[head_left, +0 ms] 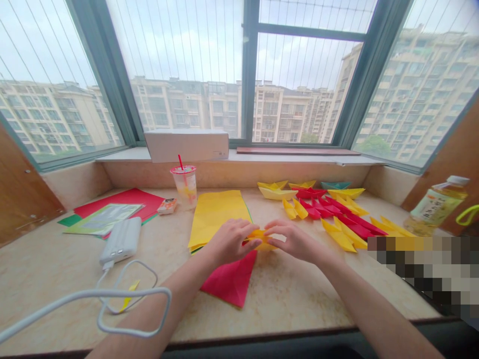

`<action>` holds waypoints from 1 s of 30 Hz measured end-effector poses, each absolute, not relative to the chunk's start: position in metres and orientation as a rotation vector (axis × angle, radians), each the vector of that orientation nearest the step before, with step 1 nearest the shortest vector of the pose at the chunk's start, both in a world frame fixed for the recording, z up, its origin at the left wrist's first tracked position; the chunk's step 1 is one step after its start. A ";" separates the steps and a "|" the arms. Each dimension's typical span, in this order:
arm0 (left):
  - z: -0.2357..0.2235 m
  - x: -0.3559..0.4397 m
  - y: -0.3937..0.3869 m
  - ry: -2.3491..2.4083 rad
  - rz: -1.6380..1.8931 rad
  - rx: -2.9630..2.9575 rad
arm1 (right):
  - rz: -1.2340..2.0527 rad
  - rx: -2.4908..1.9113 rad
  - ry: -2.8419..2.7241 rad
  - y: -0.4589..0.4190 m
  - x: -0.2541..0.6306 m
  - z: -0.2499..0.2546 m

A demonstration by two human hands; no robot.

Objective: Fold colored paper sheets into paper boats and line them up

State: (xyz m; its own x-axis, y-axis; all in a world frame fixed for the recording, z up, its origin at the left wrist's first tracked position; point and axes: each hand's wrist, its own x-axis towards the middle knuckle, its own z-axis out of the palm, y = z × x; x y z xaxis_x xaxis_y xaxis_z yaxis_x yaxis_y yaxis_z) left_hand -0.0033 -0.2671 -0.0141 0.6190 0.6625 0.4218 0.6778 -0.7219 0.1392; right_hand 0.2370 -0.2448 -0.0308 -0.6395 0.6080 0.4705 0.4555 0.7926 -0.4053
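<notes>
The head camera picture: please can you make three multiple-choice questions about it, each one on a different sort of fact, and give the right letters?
1. Where does the white power bank lie?
A. On the windowsill
B. On the counter, left of the yellow paper sheets
C. On the white box

2. What colour is the folded paper between the left hand and the right hand?
A. Blue
B. Yellow
C. Green

3. How does the plastic cup stand?
A. On its side
B. Upside down
C. Upright, with a red straw through its lid

Answers:
1. B: it rests on the counter, to the left of the sheets.
2. B: yellow paper shows between the two hands.
3. C: its base sits on the counter and the straw rises from the lid.
</notes>
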 end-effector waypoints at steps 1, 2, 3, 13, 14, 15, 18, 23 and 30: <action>-0.014 -0.003 -0.267 -1.153 -0.733 -2.798 | 0.338 -0.787 -2.379 -0.246 0.236 -0.030; -0.014 -0.002 -0.268 -1.149 -0.755 -2.801 | 0.341 -0.796 -2.381 -0.247 0.236 -0.029; -0.014 -0.001 -0.268 -1.147 -0.775 -2.802 | 0.341 -0.809 -2.377 -0.248 0.235 -0.028; -0.013 0.013 -0.281 -1.083 -0.699 -2.829 | 0.208 -0.804 -2.422 -0.252 0.230 -0.028; -0.014 0.014 -0.281 -1.097 -0.685 -2.819 | 0.184 -0.802 -2.441 -0.253 0.229 -0.027; -0.015 0.014 -0.280 -1.111 -0.664 -2.806 | 0.163 -0.802 -2.459 -0.254 0.228 -0.027; -0.020 0.014 -0.276 -1.121 -0.599 -2.776 | 0.123 -0.798 -2.508 -0.256 0.225 -0.027; -0.022 0.012 -0.272 -1.085 -0.540 -2.752 | 0.026 -0.857 -2.523 -0.255 0.223 -0.029; -0.021 0.013 -0.272 -1.049 -0.564 -2.782 | -0.142 -0.808 -2.505 -0.256 0.221 -0.032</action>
